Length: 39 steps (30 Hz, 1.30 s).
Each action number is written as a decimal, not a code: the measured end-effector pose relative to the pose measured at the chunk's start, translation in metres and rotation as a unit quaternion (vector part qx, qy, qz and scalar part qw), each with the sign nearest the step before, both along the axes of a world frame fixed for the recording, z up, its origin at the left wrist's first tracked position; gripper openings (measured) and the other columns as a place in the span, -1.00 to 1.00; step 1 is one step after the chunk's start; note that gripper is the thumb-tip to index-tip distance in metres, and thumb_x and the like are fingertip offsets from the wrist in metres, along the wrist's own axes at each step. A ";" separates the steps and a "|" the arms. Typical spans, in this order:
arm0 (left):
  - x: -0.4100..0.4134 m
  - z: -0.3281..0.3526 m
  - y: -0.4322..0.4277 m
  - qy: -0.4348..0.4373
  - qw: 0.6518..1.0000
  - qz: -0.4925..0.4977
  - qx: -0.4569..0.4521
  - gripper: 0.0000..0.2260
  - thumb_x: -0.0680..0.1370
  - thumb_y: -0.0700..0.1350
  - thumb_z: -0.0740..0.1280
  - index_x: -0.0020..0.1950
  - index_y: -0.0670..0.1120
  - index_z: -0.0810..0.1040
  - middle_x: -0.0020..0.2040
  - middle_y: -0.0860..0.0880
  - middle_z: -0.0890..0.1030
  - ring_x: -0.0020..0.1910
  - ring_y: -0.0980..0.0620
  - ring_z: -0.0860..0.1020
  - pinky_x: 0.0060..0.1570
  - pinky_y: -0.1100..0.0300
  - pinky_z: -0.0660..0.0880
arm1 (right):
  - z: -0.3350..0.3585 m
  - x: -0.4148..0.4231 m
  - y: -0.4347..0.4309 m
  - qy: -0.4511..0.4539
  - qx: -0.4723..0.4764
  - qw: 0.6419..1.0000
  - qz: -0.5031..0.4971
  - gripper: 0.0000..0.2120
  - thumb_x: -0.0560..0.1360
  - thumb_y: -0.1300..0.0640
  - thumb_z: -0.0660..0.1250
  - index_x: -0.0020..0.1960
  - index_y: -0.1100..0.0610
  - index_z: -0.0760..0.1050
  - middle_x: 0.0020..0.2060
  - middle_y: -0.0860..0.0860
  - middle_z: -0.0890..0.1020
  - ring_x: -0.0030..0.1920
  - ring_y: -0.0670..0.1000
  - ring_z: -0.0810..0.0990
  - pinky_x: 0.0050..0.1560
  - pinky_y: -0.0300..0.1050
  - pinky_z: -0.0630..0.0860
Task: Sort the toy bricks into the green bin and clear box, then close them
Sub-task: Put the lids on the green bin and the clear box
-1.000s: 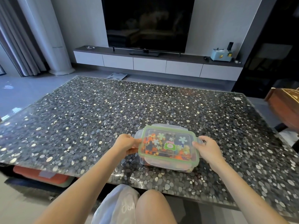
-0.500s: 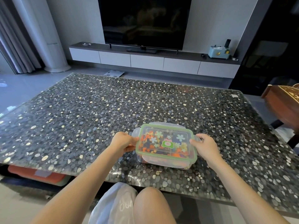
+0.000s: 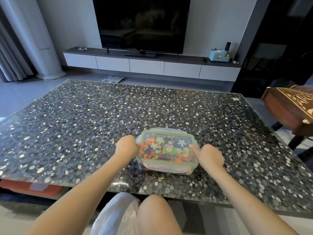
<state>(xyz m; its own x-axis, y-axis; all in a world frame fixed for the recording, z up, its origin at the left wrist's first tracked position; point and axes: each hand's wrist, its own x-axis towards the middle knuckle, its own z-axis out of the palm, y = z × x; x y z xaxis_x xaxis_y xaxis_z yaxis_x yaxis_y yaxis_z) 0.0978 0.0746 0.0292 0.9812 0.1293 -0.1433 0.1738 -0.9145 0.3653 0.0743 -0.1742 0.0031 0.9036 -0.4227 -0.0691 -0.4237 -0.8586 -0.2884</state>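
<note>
A clear box [image 3: 162,167] with a green-rimmed lid [image 3: 166,161] stands near the front edge of the pebble-patterned table [image 3: 84,126]. The lid lies on top, and several colourful toy bricks [image 3: 147,148] show through it. My left hand [image 3: 126,146] grips the box's left end at the side latch, fingers curled. My right hand [image 3: 210,156] holds the right end, with the thumb pressed on the lid's right edge and the other fingers curled down the side. The right latch is hidden under that hand.
A carved wooden piece of furniture [image 3: 291,107] stands off the table's right side. An orange flat thing [image 3: 32,188] lies under the table at the left. A white plastic bag [image 3: 115,216] rests by my knee. A TV cabinet [image 3: 149,64] lines the far wall.
My right thumb has come up onto the lid's right edge. My left hand stays at the left latch. The box has not moved on the table.
</note>
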 end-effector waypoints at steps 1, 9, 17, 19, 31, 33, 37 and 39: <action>0.002 0.002 -0.001 0.019 0.999 -0.021 0.028 -0.74 0.61 -0.09 0.19 -0.23 -0.18 0.42 -0.36 -0.01 0.39 -0.27 -0.02 0.46 -0.30 0.21 0.41 | 0.001 0.002 0.001 0.018 -0.004 1.000 0.015 -0.49 0.55 -0.29 0.07 -0.14 0.16 0.44 -0.24 0.04 0.53 -0.22 0.09 0.51 -0.34 -0.15 0.32; 0.020 0.006 0.010 0.111 0.990 -0.081 0.002 -0.59 0.58 0.10 0.22 -0.35 -0.15 0.43 -0.44 -0.02 0.38 -0.41 0.02 0.39 -0.37 0.25 0.35 | 0.009 0.016 -0.013 0.063 0.093 0.989 0.095 -0.49 0.57 -0.17 0.16 -0.41 0.12 0.20 -0.50 -0.01 0.27 -0.50 -0.02 0.25 -0.45 -0.13 0.14; 0.023 0.001 0.019 0.144 0.970 -0.014 -0.195 -0.75 0.52 -0.16 0.36 -0.34 -0.19 0.49 -0.42 -0.07 0.47 -0.45 0.07 0.39 -0.38 0.28 0.37 | 0.009 0.024 -0.024 0.077 0.177 0.970 0.148 -0.44 0.56 -0.10 0.22 -0.49 0.10 0.12 -0.58 -0.02 0.15 -0.53 -0.01 0.14 -0.37 -0.09 0.09; 0.023 -0.003 0.022 0.170 0.949 0.004 -0.265 -0.82 0.51 -0.28 0.33 -0.30 -0.23 0.50 -0.35 -0.12 0.51 -0.40 0.06 0.43 -0.36 0.30 0.41 | 0.005 0.024 -0.024 0.066 0.210 0.964 0.147 -0.45 0.57 -0.07 0.22 -0.49 0.09 0.10 -0.58 -0.02 0.12 -0.53 -0.03 0.12 -0.38 -0.10 0.08; 0.041 -0.005 0.016 0.054 0.988 0.012 -0.142 -0.69 0.58 0.03 0.26 -0.09 -0.21 0.58 -0.22 -0.12 0.54 -0.22 -0.04 0.49 -0.33 0.19 0.37 | 0.006 -0.015 0.003 0.082 0.299 0.946 0.094 -0.48 0.57 -0.10 0.20 -0.45 0.19 0.46 -0.58 0.03 0.50 -0.59 -0.02 0.37 -0.49 -0.24 0.32; 0.040 0.000 0.010 -0.010 1.000 0.010 -0.017 -0.65 0.58 0.10 0.23 0.02 -0.20 0.53 -0.07 -0.17 0.55 -0.04 -0.12 0.54 -0.15 0.11 0.46 | 0.017 -0.016 0.005 0.091 0.164 0.974 0.127 -0.47 0.56 -0.20 0.15 -0.41 0.14 0.48 -0.56 -0.03 0.50 -0.56 -0.05 0.41 -0.48 -0.23 0.32; -0.003 0.007 -0.003 -0.092 0.989 -0.014 0.112 -0.57 0.59 0.16 0.14 0.05 -0.22 0.48 -0.10 -0.13 0.54 -0.10 -0.11 0.54 -0.18 0.09 0.45 | 0.027 0.016 0.004 -0.070 -0.021 0.985 0.156 -0.52 0.57 -0.21 0.11 0.20 0.14 0.50 0.04 0.08 0.60 0.09 0.08 0.56 -0.01 -0.07 0.51; -0.029 0.004 -0.016 -0.025 0.988 -0.075 0.129 -0.50 0.60 0.21 0.06 0.00 -0.22 0.51 -0.23 -0.08 0.52 -0.17 -0.10 0.56 -0.25 0.13 0.42 | 0.023 0.028 0.015 -0.003 0.021 0.975 0.223 -0.46 0.60 -0.14 0.08 0.43 0.20 0.31 0.31 0.12 0.46 0.31 0.12 0.42 0.24 -0.02 0.38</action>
